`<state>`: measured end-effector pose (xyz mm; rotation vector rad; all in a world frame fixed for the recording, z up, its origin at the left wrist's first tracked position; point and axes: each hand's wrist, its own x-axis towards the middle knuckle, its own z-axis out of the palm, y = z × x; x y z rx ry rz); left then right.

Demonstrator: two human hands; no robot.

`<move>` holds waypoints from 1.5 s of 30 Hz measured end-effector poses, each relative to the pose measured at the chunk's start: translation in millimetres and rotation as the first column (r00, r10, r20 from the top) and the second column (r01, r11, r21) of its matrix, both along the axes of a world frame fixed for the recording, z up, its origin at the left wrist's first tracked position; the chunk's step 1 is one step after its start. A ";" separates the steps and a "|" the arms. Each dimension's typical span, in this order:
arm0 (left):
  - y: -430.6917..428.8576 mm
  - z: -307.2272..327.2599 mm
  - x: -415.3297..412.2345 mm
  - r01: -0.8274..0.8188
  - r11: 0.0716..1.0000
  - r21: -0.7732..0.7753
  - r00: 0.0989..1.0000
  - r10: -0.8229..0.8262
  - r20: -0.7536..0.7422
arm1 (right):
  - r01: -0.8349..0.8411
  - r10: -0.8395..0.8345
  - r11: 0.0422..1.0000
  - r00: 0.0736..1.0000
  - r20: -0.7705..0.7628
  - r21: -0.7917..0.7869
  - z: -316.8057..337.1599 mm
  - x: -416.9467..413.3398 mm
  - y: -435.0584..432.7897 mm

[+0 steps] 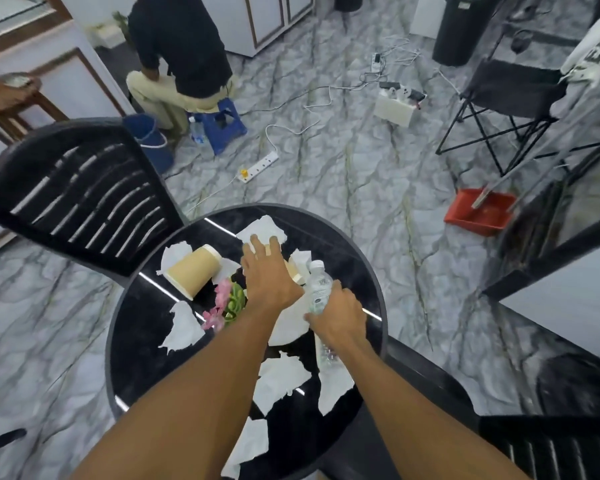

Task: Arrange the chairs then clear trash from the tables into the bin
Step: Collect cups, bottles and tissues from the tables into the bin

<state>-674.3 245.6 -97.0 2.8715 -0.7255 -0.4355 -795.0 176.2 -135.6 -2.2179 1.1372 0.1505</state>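
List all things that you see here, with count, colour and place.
table: one, black, round, centre
paper scraps: several, white, across table
cups: two, tan, on table; one on its side, one mostly hidden
bottle: one, clear, table right
flowers: one bunch, pink and green, table middle
chairs: three, black; left, lower right, folding one top right
bin: one, black, top right
dustpan: one, red, floor right
stool: one, blue, under seated person
bucket: one, blue, beside stool
left hand: fingers straight, on far paper scrap
right hand: grips bottle

Glossy black round table (pixel 142 341), white torn tissues (pixel 182 329), tan paper cup (pixel 193 270), grey-veined marble floor (pixel 343 161), red dustpan (pixel 478 211)
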 end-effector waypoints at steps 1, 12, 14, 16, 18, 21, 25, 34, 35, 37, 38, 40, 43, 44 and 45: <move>-2.1 -2.0 2.1 -0.037 0.999 0.006 0.999 0.037 -0.017 | 0.010 -0.010 1.000 1.000 -0.003 0.008 -1.6 1.6 -1.3; 10.4 38.4 -5.7 0.078 0.989 -0.129 0.996 -0.070 0.064 | 0.091 -0.084 0.996 0.980 0.180 -0.026 45.0 -13.9 -17.1; 13.5 55.1 -15.2 0.142 0.979 -0.144 0.987 -0.129 0.094 | 0.126 -0.115 0.991 0.967 0.229 -0.037 65.6 -25.9 -17.5; 17.7 71.3 -30.3 0.195 0.966 -0.167 0.978 -0.180 0.103 | 0.177 -0.163 0.984 0.943 0.290 -0.021 87.4 -44.3 -15.8; 21.0 89.6 -50.0 0.248 0.948 -0.199 0.966 -0.228 0.120 | 0.228 -0.206 0.974 0.907 0.367 -0.016 110.6 -67.7 -11.3; 27.2 118.0 -86.0 0.354 0.907 -0.230 0.932 -0.320 0.170 | 0.308 -0.264 0.951 0.816 0.515 -0.001 144.2 -106.9 2.2; 42.4 149.0 -142.0 0.503 0.808 -0.306 0.861 -0.439 0.256 | 0.405 -0.323 0.914 0.688 0.650 0.025 181.6 -160.1 29.9; 43.1 177.0 -317.4 0.802 0.505 -0.319 0.584 -0.776 0.238 | 0.706 -0.568 0.708 0.587 0.577 -0.021 209.1 -363.5 75.1; 39.9 177.6 -343.8 0.834 0.451 -0.317 0.532 -0.811 0.245 | 0.742 -0.605 0.669 0.568 0.558 -0.031 208.2 -395.4 80.6; 34.0 180.6 -400.1 0.884 0.349 -0.310 0.430 -0.867 0.251 | 0.817 -0.680 0.574 0.513 0.524 -0.055 207.1 -458.9 94.3; 32.0 182.2 -429.4 0.906 0.297 -0.300 0.376 -0.892 0.251 | 0.851 -0.717 0.520 0.479 0.507 -0.070 206.8 -489.6 102.4; 30.2 183.1 -491.5 0.938 0.176 -0.298 0.253 -0.937 0.240 | 0.903 -0.775 0.417 0.412 0.479 -0.102 204.9 -552.0 120.6; 37.9 177.2 -586.9 0.949 -0.018 -0.316 0.058 -0.972 0.228 | 0.962 -0.843 0.257 0.270 0.466 -0.093 195.1 -642.5 155.7; 43.2 172.4 -618.7 0.948 -0.077 -0.308 -0.006 -0.974 0.228 | 0.974 -0.858 0.208 0.223 0.462 -0.084 189.3 -671.5 170.0; 49.6 166.9 -649.8 0.945 -0.133 -0.299 -0.067 -0.973 0.222 | 0.983 -0.871 0.164 0.182 0.457 -0.080 182.4 -699.4 185.4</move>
